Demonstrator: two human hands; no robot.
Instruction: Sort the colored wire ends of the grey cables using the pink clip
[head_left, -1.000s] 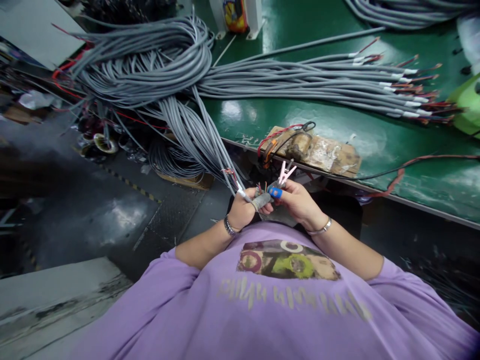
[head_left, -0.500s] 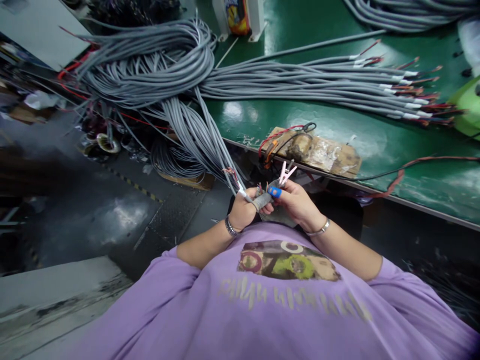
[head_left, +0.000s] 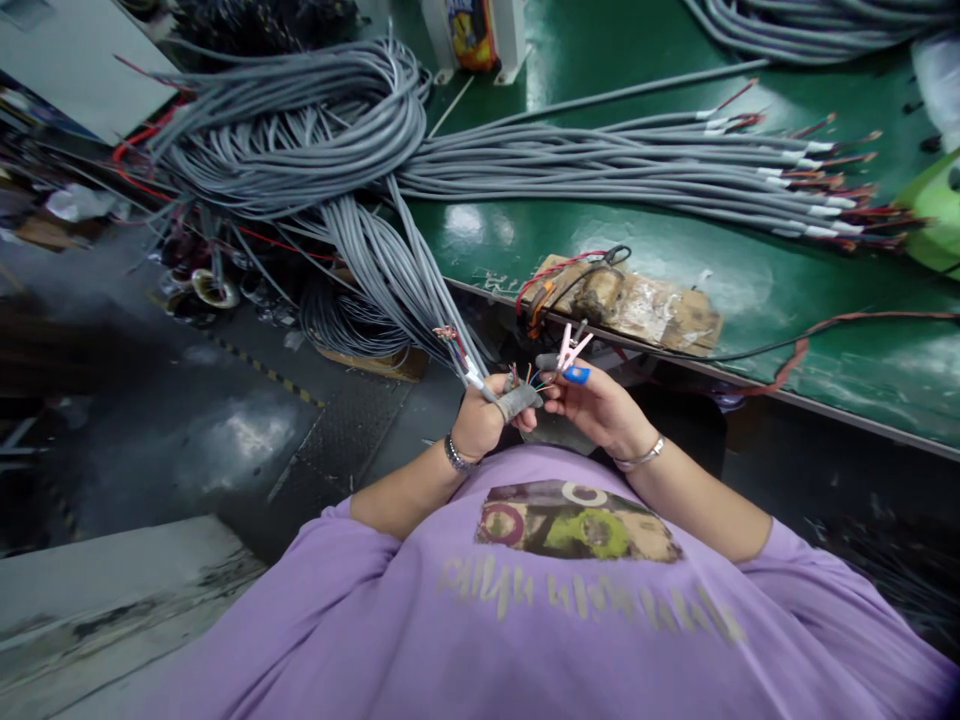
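My left hand (head_left: 486, 418) is closed round the end of a grey cable (head_left: 420, 290), its thumb wrapped in grey tape. Thin coloured wires (head_left: 521, 377) fan out of the cable end above the thumb. My right hand (head_left: 596, 402), with blue tape on one fingertip, pinches at those wires and holds a small pink-handled tool (head_left: 571, 348) that points up and away. Both hands sit close to my chest, just below the green table's front edge (head_left: 750, 385). The cable runs up and left into a hanging grey bundle (head_left: 375, 250).
A big pile of grey cables (head_left: 300, 130) lies at the table's left corner, with stripped ends (head_left: 825, 180) spread to the right. A worn cardboard block (head_left: 645, 300) with red and black wires sits near the front edge. A red-and-black lead (head_left: 825, 325) trails right. A dark floor lies to the left.
My right hand has drawn slightly away to the right of the left thumb, so the coloured wires now show between the hands. The left hand has shifted a little.
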